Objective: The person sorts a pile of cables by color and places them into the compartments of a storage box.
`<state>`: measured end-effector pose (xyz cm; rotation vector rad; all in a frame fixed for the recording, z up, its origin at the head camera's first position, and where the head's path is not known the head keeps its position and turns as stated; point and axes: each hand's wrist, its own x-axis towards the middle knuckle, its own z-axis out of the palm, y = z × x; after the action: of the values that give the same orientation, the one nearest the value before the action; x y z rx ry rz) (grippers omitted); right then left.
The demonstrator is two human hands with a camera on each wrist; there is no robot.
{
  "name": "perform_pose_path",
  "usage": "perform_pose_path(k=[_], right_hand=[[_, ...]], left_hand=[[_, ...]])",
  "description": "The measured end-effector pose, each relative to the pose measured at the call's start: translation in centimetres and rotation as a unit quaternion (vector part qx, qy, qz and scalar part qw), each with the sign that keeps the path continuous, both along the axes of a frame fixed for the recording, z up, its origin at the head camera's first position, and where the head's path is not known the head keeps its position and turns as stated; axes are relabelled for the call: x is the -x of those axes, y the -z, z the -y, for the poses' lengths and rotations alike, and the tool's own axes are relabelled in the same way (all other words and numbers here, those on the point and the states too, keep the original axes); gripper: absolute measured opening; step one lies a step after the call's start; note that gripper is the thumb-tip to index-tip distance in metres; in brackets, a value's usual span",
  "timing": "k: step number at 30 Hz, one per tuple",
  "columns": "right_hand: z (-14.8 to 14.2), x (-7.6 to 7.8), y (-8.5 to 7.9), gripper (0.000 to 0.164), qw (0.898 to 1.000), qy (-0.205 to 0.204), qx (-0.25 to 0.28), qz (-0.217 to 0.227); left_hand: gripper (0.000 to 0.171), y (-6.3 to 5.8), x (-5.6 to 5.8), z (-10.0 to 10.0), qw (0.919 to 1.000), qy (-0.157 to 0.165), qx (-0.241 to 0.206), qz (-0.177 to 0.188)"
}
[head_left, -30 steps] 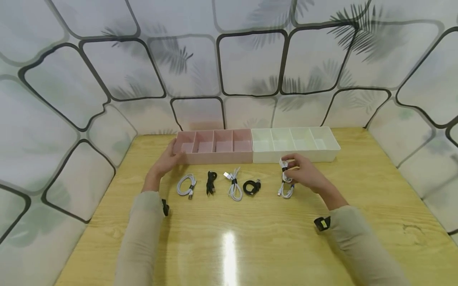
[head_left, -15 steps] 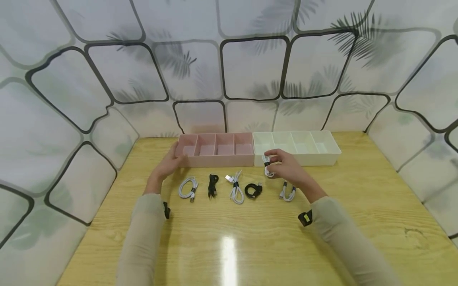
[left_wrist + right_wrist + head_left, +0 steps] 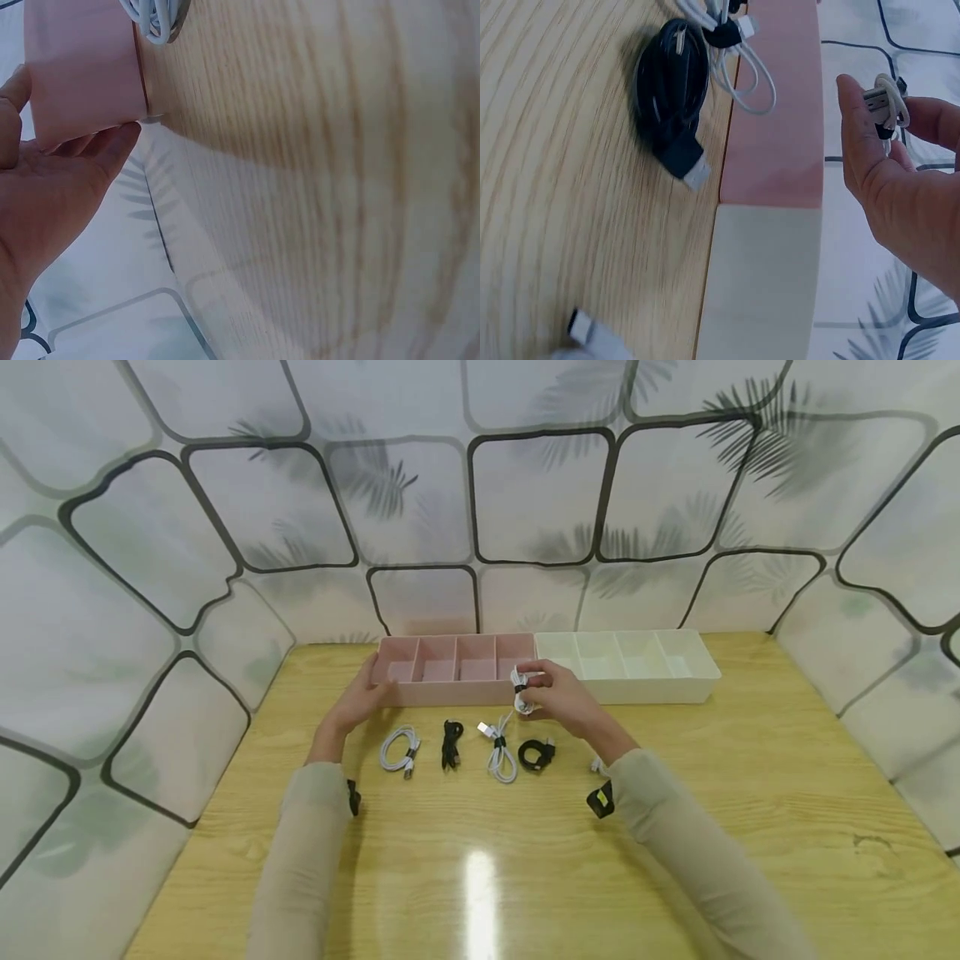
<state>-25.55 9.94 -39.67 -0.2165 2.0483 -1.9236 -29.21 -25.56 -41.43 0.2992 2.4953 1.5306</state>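
My left hand [image 3: 357, 702] grips the left end of a pink divided box [image 3: 453, 695], its thumb and fingers on either side of the corner in the left wrist view. In front of that box's right end, my right hand [image 3: 564, 695] pinches a bundled white charging cable [image 3: 891, 109], raised off the table. A black band ties the bundle. Beneath it on the wood lie a white cable [image 3: 500, 760] with a USB plug and a coiled black cable [image 3: 527, 755]. The pink box's several compartments look bare.
A white divided box [image 3: 645, 692] adjoins the pink one on the right. Further left lie a black cable [image 3: 451, 745] and a coiled white cable [image 3: 387, 753]. Another white cable [image 3: 597, 766] is mostly hidden by the right forearm. A patterned backdrop [image 3: 540, 502] rises behind the table.
The right hand has carried the white cable bundle leftward, from before the white box to before the pink box's right end. The left hand keeps its grip on the pink box.
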Motion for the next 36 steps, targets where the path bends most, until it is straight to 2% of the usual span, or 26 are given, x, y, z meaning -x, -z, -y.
perform_pose_path(k=[4, 8, 11, 14, 19, 27, 36], right_hand=[[1.3, 0.4, -0.1, 0.054, 0.999, 0.0, 0.035, 0.018], [2.2, 1.0, -0.2, 0.056, 0.999, 0.0, 0.039, 0.023], [2.8, 1.4, -0.1, 0.057, 0.999, -0.002, 0.031, 0.022], [3.5, 1.8, -0.1, 0.058, 0.999, -0.004, 0.028, 0.021], [4.7, 2.6, 0.0, 0.058, 1.0, -0.005, 0.024, 0.017], [7.0, 3.5, -0.1, 0.057, 0.999, 0.005, 0.029, 0.026], [9.1, 4.1, -0.5, 0.058, 0.999, -0.016, 0.022, 0.027]], left_hand=[[0.073, -0.8, -0.4, -0.1, 1.0, -0.004, 0.004, 0.004], [0.073, -1.3, -0.5, -0.2, 0.9999, -0.011, 0.007, 0.006], [0.073, -0.8, 0.1, 0.0, 0.9999, -0.012, -0.001, 0.002], [0.073, 0.3, 0.8, 0.4, 0.9999, -0.01, -0.004, -0.004], [0.073, 1.6, 1.7, 0.9, 0.9997, -0.009, 0.017, -0.018], [0.073, 1.6, 1.9, 1.4, 0.9994, -0.022, 0.026, -0.006], [0.071, 1.7, 1.8, 1.5, 0.9988, -0.023, 0.043, -0.008]])
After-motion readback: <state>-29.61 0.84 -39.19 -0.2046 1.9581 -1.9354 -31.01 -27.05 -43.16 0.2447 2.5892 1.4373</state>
